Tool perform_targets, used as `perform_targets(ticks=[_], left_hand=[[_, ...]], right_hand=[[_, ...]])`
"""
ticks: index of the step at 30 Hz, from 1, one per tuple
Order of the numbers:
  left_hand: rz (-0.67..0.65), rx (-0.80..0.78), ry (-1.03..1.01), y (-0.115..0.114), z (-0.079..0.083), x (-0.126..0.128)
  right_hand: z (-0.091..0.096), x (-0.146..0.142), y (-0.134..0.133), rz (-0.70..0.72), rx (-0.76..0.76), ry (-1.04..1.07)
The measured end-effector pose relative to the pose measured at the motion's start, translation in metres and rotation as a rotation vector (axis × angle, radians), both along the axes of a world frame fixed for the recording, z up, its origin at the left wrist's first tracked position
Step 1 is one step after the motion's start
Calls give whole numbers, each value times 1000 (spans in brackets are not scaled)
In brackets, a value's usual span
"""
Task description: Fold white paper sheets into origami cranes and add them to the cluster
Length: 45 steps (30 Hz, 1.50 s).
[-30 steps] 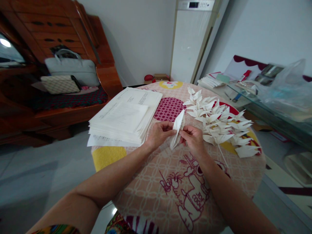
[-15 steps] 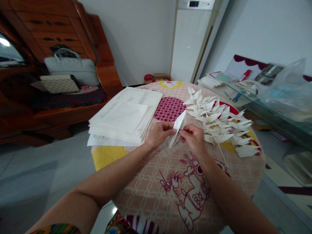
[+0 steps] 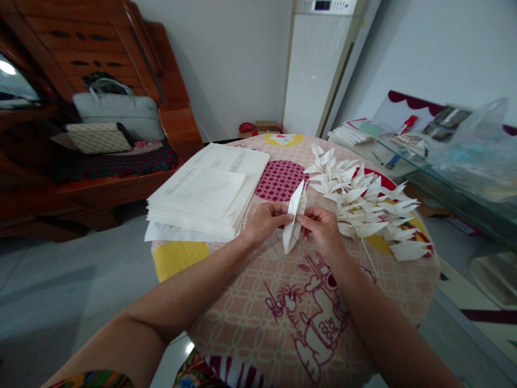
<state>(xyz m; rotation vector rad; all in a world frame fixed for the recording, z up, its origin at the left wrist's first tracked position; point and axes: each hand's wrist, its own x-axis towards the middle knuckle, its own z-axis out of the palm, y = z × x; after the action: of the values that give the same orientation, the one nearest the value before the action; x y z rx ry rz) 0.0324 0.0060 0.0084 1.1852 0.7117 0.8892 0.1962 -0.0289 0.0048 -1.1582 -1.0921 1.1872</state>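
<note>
A grey bag (image 3: 119, 114) rests on a wooden armchair (image 3: 180, 126), a checked pouch (image 3: 96, 138) before it; a tall white unit (image 3: 310, 73) stands beyond.

Person's L hand (image 3: 264, 222) & R hand (image 3: 322, 226): close tog., thumbs pointing inward, fingers curled, both in pinch grip. L forearm (image 3: 197, 280) & R forearm (image 3: 369, 304) extended fwd., converging.

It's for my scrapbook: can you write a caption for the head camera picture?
Left hand and right hand pinch a folded white paper between a paper stack and many paper birds.
</note>
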Motion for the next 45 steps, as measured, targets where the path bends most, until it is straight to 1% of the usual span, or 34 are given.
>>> perform_targets(ticks=[4, 8, 14, 22, 28, 32, 36, 39, 42, 45], left_hand=[[5, -13, 7, 0, -2, -1], [12, -29, -1, -1, -2, 0], [-50, -18, 29, -2, 2, -1], [48, 100, 153, -3, -2, 3], [125, 63, 60, -5, 0, 5], [114, 76, 41, -7, 2, 4], [72, 124, 54, -6, 3, 3], [62, 140, 23, -4, 4, 3], [81, 147, 22, -2, 3, 2], [87, 146, 54, -2, 3, 1]], right_hand=[[-1, 0, 0, 27, -10, -11], [-1, 0, 0, 8, -27, -7], [-2, 0, 0, -46, -27, -13], [-6, -1, 0, -91, -26, -82], [-5, 0, 1, -59, 28, -69], [-4, 3, 0, -25, 91, -60], [-2, 5, -2, -33, 104, -147], [-1, 3, -4, -51, 125, -246], [1, 1, -5, -9, 149, -340], [2, 0, -6, 51, 134, -368]])
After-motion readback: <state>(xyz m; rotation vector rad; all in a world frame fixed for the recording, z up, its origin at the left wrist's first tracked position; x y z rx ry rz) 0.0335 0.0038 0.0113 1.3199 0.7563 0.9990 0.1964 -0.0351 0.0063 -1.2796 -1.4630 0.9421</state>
